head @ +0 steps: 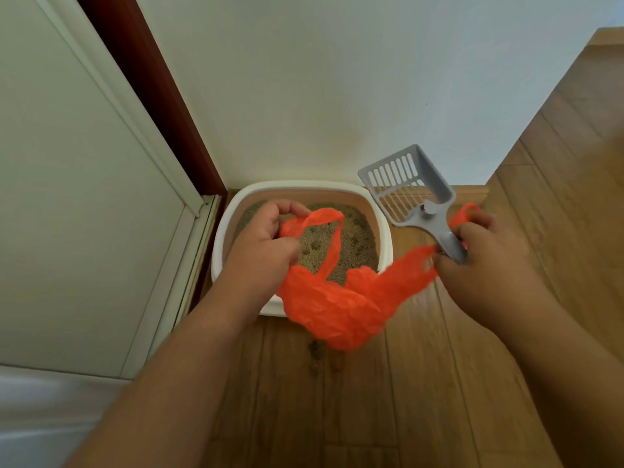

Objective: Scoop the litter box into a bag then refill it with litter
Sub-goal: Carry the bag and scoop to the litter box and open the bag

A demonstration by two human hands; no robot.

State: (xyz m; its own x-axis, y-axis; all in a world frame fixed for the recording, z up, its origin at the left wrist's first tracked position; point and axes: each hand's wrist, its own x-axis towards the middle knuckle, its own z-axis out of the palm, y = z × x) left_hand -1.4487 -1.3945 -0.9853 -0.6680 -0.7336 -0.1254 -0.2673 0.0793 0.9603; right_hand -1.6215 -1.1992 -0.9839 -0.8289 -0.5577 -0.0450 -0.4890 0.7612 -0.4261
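Observation:
A white litter box (pixel 304 188) holding grainy tan litter (pixel 354 244) sits on the floor against the wall. An orange plastic bag (pixel 337 309) hangs between my hands over the box's near edge. My left hand (pixel 266 238) grips one bag handle above the litter. My right hand (pixel 486 251) holds the other handle together with the stem of a grey slotted scoop (pixel 408 187). The scoop's head points up and away, with nothing in it.
A pale wall (pixel 337 79) stands right behind the box. A white door (pixel 67 197) with a dark red frame (pixel 158 96) closes off the left side. Wooden floor (pixel 439 383) spreads to the right and toward me, with a few dark specks (pixel 317 349) below the bag.

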